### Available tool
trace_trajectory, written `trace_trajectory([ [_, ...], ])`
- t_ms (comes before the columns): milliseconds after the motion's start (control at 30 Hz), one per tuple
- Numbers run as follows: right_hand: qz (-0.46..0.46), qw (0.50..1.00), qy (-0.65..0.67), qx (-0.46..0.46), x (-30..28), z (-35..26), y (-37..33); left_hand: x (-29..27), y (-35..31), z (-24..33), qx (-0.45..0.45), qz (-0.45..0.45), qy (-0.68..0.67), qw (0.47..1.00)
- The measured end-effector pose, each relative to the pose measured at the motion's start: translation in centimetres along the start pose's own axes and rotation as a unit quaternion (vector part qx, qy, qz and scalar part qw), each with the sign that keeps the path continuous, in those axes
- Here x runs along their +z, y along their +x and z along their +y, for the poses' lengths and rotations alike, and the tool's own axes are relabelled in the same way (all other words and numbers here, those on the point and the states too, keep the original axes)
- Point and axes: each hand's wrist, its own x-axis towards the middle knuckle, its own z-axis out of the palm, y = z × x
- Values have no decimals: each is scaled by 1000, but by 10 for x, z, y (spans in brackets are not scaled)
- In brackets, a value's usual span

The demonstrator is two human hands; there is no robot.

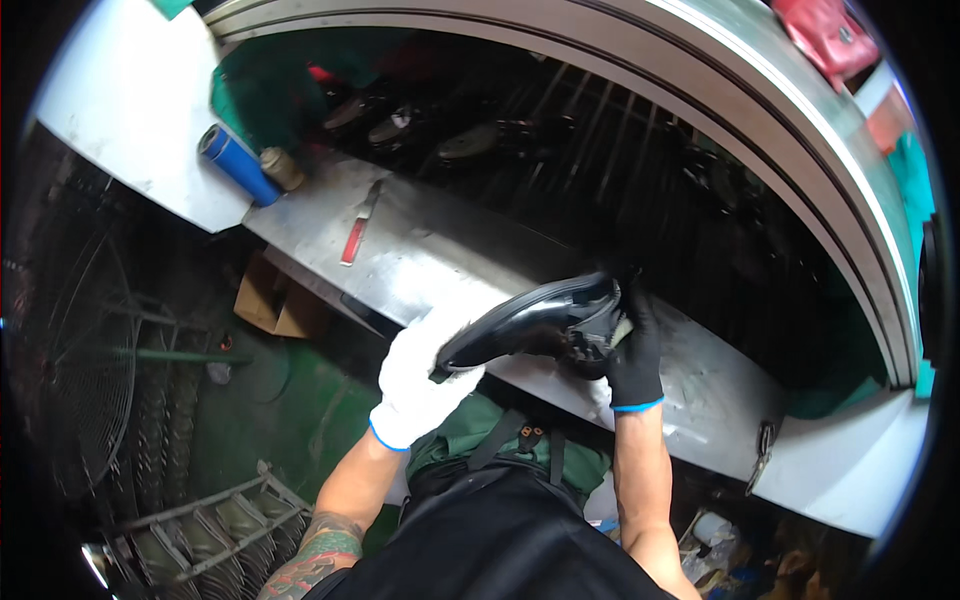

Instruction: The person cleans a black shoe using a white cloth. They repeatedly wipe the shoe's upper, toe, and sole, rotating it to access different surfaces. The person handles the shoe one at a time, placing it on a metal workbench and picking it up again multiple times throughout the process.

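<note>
A glossy black shoe (530,322) is held between my two hands, tilted over the near edge of the metal ledge (420,250). My left hand (422,372), in a white glove with a blue cuff, is closed around the left end of the shoe. At the other end, my right hand (638,350) in a black glove with a blue cuff grips it; some of those fingers are hidden by the shoe and the dark background. On the ledge to the left lies a knife (354,240) with a red handle.
Beyond the ledge, a dark opening under a curved metal frame (760,95) holds several black shoes (475,140). A blue cylinder (238,165) and a small tan container (281,168) stand at the ledge's left end. Left are a cardboard box (275,300), a fan (85,350) and a metal rack (225,525).
</note>
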Motion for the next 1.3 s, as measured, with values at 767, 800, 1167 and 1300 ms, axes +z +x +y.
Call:
trace_trajectory([
  [767, -203, 928, -271, -156, 82, 2, -37, 51, 92, 27, -80, 75, -580, 807],
  [800, -205, 930, -262, -155, 90, -7, -38, 41, 101, 26, -57, 17, -553, 831],
  [1167, -266, 815, -404, -320, 67, -21, -13, 70, 102, 31, -142, 167, -737, 639],
  [1300, -236, 842, -393, -283, 62, -20, -15, 70, 107, 38, -143, 117, -720, 669],
])
